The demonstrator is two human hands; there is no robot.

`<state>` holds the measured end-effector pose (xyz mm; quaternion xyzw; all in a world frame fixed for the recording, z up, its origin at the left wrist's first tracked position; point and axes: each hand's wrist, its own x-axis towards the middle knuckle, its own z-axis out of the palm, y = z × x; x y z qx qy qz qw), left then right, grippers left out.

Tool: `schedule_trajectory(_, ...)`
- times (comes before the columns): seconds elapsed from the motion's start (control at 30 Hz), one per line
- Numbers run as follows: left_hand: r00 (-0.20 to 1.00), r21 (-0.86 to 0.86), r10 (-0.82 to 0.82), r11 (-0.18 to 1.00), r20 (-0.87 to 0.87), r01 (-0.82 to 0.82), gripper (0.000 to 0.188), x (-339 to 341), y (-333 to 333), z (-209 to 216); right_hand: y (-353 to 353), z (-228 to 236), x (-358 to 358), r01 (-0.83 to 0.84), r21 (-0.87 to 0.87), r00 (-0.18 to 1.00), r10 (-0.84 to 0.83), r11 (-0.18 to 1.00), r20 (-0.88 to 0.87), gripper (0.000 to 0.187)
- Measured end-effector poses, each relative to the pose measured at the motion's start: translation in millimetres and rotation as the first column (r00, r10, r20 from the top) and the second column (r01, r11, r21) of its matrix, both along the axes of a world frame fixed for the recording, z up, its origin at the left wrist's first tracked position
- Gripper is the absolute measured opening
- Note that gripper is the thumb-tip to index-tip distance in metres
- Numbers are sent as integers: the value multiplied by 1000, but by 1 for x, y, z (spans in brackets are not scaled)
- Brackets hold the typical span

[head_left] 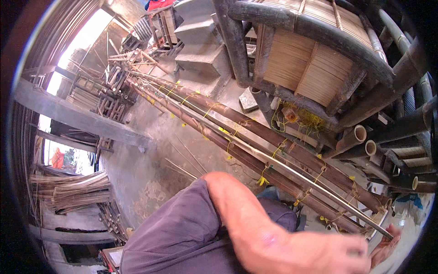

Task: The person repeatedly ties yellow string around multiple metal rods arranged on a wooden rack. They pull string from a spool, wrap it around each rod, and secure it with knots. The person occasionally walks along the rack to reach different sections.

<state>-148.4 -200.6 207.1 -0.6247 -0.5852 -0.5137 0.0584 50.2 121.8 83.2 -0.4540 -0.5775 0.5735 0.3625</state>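
My left forearm crosses the lower middle from beside my knee. My left hand (pixel 335 253) is at the lower right, blurred, its fingers bent; what they hold, if anything, does not show. Just beyond it, partly hidden, my right hand (pixel 387 244) has its fingers at the near end of a long pale bamboo strip (pixel 258 150). The strip runs diagonally to the far left between two long brown bamboo poles, the far pole (pixel 255 125) and the near pole (pixel 246 157). Yellow ties (pixel 278 148) go round the poles at intervals, with loose ends hanging.
Dark bamboo furniture (pixel 315 68) with slatted panels stands at the upper right, beside concrete steps (pixel 198 59). Thin sticks (pixel 182 166) lie on the concrete floor (pixel 141 182). Bundled slats (pixel 75 189) are stacked at left, under a concrete beam (pixel 77 112).
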Motion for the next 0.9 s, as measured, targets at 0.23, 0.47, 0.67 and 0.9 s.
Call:
schedule_trajectory(0.23,952,-629,248,773,176,-85,43,-42,53,-145,-29,-13,-34,-36,182,972,77,983,-223,32)
schedule_trajectory(0.47,910,-807,190,551,369,212,33,-69,54,-209,-57,-53,-106,-118,-71,730,38,990,-682,36)
schedule_trajectory(0.67,988,-695,147,715,42,-76,16,-41,81,-225,-88,-158,35,-86,-314,995,66,946,-76,39)
schedule_trajectory(0.9,996,-722,89,688,-17,-74,11,-15,122,-248,-186,-245,136,-447,-535,840,542,717,24,56)
